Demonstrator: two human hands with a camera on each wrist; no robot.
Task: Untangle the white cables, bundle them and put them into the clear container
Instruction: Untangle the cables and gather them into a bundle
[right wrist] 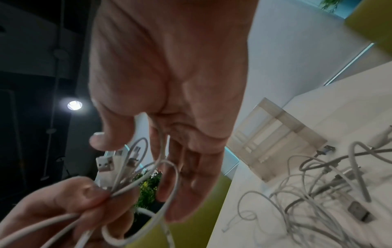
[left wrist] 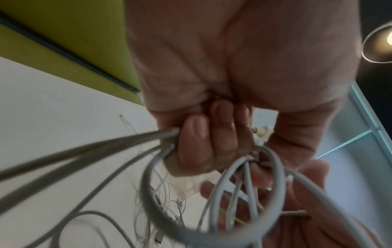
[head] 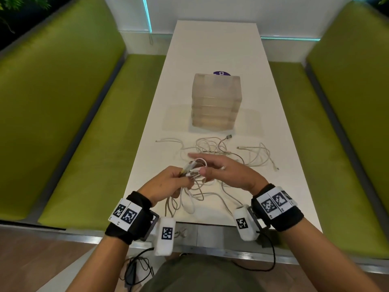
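Observation:
Several white cables [head: 212,147] lie tangled on the white table [head: 212,49], in front of the clear container [head: 216,100]. My left hand [head: 172,180] grips a bunch of cable ends [head: 194,168] with plugs sticking out above the fist; the left wrist view shows its fingers [left wrist: 203,142] curled round the strands. Just to its right, my right hand [head: 221,167] is held flat with its fingers straight. A cable loop [right wrist: 169,181] hangs round those fingers [right wrist: 186,193]. The gripped cables trail down to the near table edge.
Green padded benches [head: 73,114] run along both sides of the narrow table. A purple sticker [head: 222,73] shows behind the container. Loose plug ends [head: 229,136] lie near the container's base. A black cable [head: 134,268] lies on the floor by my legs.

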